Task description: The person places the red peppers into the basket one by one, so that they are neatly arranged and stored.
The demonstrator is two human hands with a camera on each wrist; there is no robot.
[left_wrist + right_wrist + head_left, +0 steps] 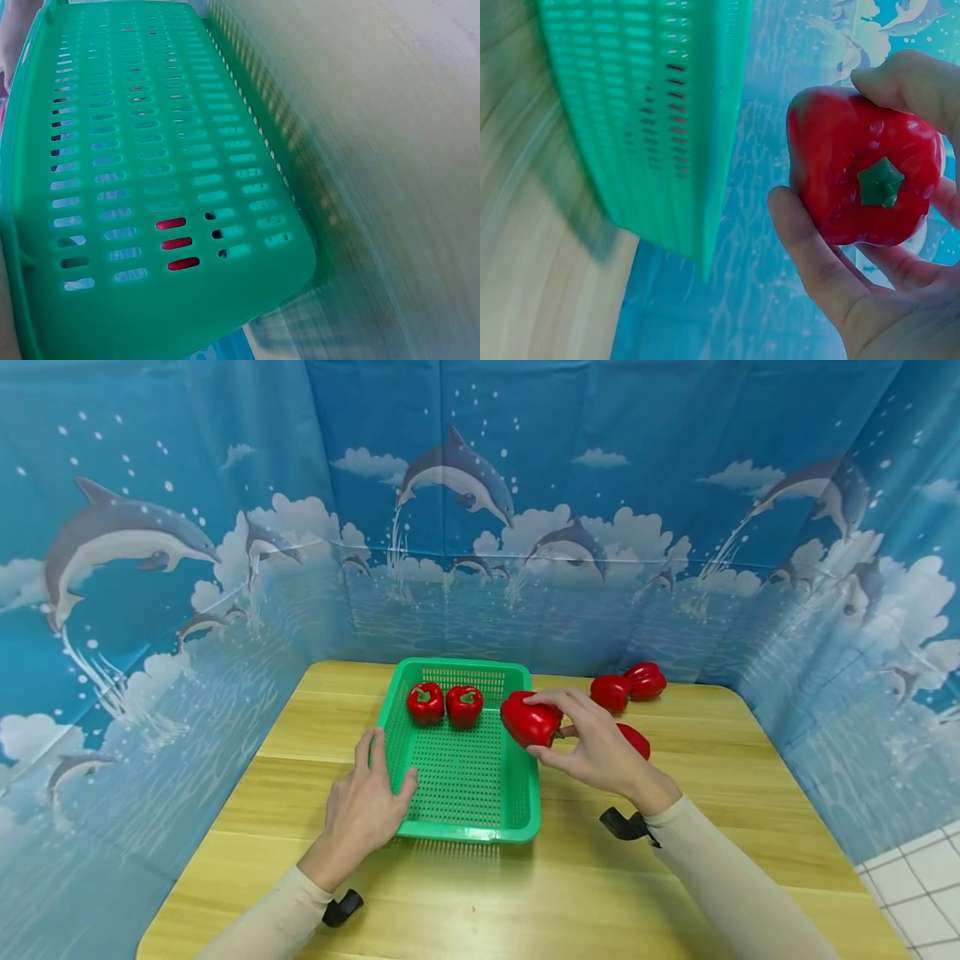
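A red bell pepper [529, 718] is held by my right hand [592, 747] over the right rim of a green plastic basket [525, 814]. In the right wrist view, thumb and fingers span the sides of this pepper [840, 172], and its green stem faces the camera. My left hand [363, 802] rests at the basket's left rim, fingers extended along it and thumb reaching over the inside. Inside the basket, two red bell peppers [426, 703] stand side by side near the far left corner, stems up. The left wrist view shows the basket's slotted wall [150, 172] close up.
Two more red peppers [611, 693] lie close together at the table's back right. Another pepper [634, 740] lies partly hidden behind my right hand. The wooden table [705, 802] is enclosed by a blue dolphin-print curtain [480, 602] at the back and sides.
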